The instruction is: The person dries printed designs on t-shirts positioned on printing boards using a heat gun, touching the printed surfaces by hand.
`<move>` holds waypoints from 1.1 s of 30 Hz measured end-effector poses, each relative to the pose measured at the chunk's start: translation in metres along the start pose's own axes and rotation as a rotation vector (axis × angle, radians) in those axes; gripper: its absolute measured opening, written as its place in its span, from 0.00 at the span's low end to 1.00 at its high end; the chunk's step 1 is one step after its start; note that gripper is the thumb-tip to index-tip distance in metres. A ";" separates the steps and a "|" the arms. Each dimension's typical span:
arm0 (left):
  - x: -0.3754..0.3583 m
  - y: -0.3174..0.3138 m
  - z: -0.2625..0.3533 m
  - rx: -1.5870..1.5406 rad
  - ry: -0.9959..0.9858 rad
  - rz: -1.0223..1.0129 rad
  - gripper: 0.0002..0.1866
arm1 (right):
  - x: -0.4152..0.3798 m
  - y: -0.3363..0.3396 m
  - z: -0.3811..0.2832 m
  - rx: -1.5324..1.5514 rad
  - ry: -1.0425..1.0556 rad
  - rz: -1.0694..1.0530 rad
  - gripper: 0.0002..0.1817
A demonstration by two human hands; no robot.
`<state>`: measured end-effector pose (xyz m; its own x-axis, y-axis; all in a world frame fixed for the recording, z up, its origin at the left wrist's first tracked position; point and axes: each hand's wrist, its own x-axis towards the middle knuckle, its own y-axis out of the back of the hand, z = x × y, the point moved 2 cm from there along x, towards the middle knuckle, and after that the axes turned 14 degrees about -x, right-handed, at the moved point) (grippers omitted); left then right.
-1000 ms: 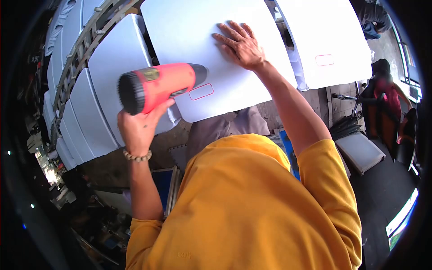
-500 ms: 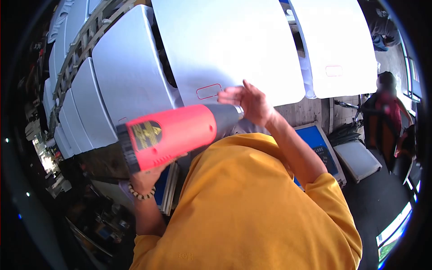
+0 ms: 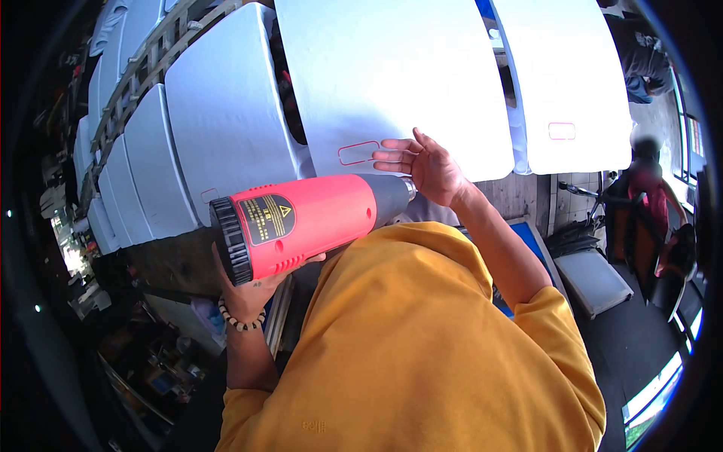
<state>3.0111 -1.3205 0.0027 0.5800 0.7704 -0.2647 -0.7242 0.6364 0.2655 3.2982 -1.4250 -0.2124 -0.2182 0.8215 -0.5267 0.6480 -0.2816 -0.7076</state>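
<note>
A red and dark grey heat gun (image 3: 312,215) lies across the front of my body, its metal nozzle pointing right. My left hand (image 3: 252,290), with a beaded bracelet at the wrist, holds it from below; the gun's body hides most of the fingers. Just beyond the nozzle, my right hand (image 3: 429,167) is raised with its fingers spread and nothing in them. Those fingers overlap the edge of a red rounded outline (image 3: 358,153) printed on the white fabric panel (image 3: 407,83) in front of me.
More white panels stand in a row, one to the right (image 3: 565,83) with the same red outline and several to the left (image 3: 218,113). Blue-faced frames and a white flat frame (image 3: 595,280) rest low at right. Another person (image 3: 648,181) is at the far right beside a chair.
The heat gun has shifted slightly right with my left hand. My right hand has moved a little right, its fingers still spread. The view has turned slightly.
</note>
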 end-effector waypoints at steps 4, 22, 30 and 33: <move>0.001 0.002 0.006 0.077 -0.040 0.022 0.29 | 0.004 0.002 0.008 -0.121 0.013 0.066 0.37; 0.086 -0.032 0.025 0.546 -0.345 0.010 0.23 | 0.068 0.042 -0.085 -1.577 0.794 0.604 0.23; 0.038 -0.048 0.058 0.633 -0.431 0.186 0.16 | -0.075 -0.177 -0.138 -1.306 1.212 -0.153 0.66; 0.038 -0.047 0.053 0.719 -0.522 0.070 0.10 | -0.073 -0.189 -0.124 -1.385 1.196 -0.033 0.55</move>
<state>3.0866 -1.3193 0.0291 0.7665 0.6154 0.1836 -0.4571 0.3219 0.8291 3.2820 -1.3704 0.0188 -0.0668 0.8648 0.4976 0.8577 -0.2050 0.4715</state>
